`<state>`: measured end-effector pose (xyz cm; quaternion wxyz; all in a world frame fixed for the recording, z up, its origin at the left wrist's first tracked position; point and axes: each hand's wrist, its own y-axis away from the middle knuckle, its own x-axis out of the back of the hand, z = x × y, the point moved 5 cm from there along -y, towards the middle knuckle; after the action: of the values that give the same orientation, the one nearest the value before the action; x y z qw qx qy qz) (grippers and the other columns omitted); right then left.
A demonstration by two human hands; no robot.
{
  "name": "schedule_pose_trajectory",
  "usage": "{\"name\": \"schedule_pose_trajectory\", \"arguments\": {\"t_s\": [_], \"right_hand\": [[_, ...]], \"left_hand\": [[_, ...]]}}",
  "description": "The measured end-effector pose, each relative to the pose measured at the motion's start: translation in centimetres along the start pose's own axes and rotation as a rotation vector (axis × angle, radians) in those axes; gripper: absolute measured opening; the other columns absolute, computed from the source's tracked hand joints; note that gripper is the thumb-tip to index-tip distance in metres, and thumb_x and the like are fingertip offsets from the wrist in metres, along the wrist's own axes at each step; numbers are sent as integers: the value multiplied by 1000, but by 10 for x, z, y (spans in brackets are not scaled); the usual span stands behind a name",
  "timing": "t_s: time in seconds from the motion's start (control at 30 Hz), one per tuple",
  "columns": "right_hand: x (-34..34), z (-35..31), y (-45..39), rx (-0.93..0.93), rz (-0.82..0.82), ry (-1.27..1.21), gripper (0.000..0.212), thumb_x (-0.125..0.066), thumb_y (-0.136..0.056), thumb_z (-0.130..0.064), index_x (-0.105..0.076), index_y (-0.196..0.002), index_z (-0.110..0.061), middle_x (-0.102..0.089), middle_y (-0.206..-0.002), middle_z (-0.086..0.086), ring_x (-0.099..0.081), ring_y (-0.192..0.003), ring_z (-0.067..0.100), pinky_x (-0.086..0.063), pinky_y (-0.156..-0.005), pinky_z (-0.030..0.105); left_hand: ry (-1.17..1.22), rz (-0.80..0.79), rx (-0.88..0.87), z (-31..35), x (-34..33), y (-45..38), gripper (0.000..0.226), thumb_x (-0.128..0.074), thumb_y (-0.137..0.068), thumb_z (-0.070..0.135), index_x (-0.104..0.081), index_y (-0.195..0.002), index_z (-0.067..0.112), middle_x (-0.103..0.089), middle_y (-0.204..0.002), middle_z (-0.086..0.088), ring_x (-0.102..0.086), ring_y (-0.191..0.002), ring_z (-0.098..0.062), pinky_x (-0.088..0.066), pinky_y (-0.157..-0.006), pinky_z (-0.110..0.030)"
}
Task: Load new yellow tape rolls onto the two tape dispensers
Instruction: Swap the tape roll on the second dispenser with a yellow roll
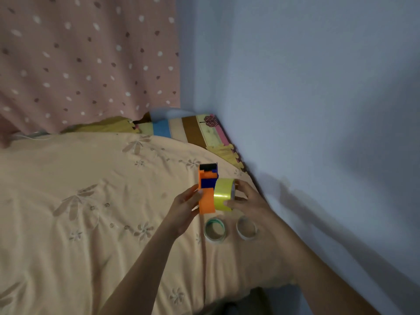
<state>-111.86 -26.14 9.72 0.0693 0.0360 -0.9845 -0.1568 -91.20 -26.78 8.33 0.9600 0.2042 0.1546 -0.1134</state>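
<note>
Now | left hand [185, 209] grip: boxy orange plastic dispenser [206, 194] | right hand [246, 202] grip: glossy yellow tape roll [223, 194]

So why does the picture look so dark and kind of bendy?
Head view: the room is dim, so the wall looks grey-blue with soft arm shadows; the wide lens curves the bed edge; the yellow tape roll catches a shiny highlight; the left hand and right hand look slightly blurred.
</note>
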Motion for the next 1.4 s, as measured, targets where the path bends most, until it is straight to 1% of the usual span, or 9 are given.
{"name": "schedule_pose_trajectory", "arguments": {"t_s": [0.2,0.33,0.57,0.8,1.0,1.1,1.2,1.3,1.4], "right_hand": [[-29,-23,-5,25,-126,75,81,-89,-62,-44,-51,-133,-42,-59,-132,-15,-67,-113,13,-61,-86,35],[-48,-33,-7,49,-167,152,86,-90,-56,-55,-49,-132,-48,-56,-132,-20,-64,-116,12,-60,-91,39],[-78,-46,-3,105,-212,221,93,-91,-62,-34,-39,-135,-59,-41,-145,-17,-49,-130,20,-55,-99,42],[-101,-51,-1,58,-161,213,67,-83,-66,-56,-47,-123,-64,-50,-136,-17,-51,-126,14,-61,-89,40],[-114,-53,0,0,-113,207,80,-74,-67,-67,-46,-138,-42,-54,-137,-6,-57,-122,22,-59,-93,45],[-121,-55,3,-3,-96,176,70,-72,-76,-62,-48,-137,-37,-56,-135,-4,-61,-118,22,-59,-93,45],[-128,-58,7,27,-84,215,62,-67,-78,-66,-47,-132,-41,-57,-127,-8,-62,-112,15,-60,-90,40],[-131,-60,9,19,-49,275,75,-60,-78,-71,-44,-139,-29,-57,-123,-6,-62,-110,16,-59,-92,40],[-134,-63,12,14,-76,372,75,-49,-79,-77,-48,-134,-26,-58,-114,-7,-62,-109,18,-58,-93,42]], "left_hand": [[24,38,-42,20,20,8,47,-55,-101,27,-51,-146,15,-64,-137,-11,-60,-126,-33,-52,-101,-48],[44,49,-80,28,32,15,41,-56,-101,30,-58,-141,21,-68,-132,-4,-63,-122,-27,-57,-95,-42],[75,114,-44,32,56,26,48,-62,-96,38,-56,-142,28,-65,-133,-2,-63,-119,-30,-61,-88,-43],[120,54,-52,36,56,36,41,-56,-98,41,-56,-139,36,-63,-135,0,-61,-123,-27,-61,-86,-38],[266,-10,-51,31,54,37,37,-41,-107,33,-55,-141,30,-66,-136,-5,-57,-130,-32,-46,-111,-52],[320,-63,-36,28,51,39,43,-38,-108,33,-49,-147,22,-61,-141,-12,-53,-134,-34,-37,-117,-53],[176,-100,-85,28,49,42,53,-62,-98,26,-44,-148,26,-59,-143,-8,-57,-131,-29,-46,-111,-49],[24,-83,-135,27,50,44,78,-80,-79,4,-45,-143,32,-64,-135,-3,-65,-121,-24,-57,-97,-43],[-22,49,-208,29,53,48,77,-87,-68,10,-54,-136,25,-70,-125,-7,-67,-116,-31,-60,-90,-46]]}}
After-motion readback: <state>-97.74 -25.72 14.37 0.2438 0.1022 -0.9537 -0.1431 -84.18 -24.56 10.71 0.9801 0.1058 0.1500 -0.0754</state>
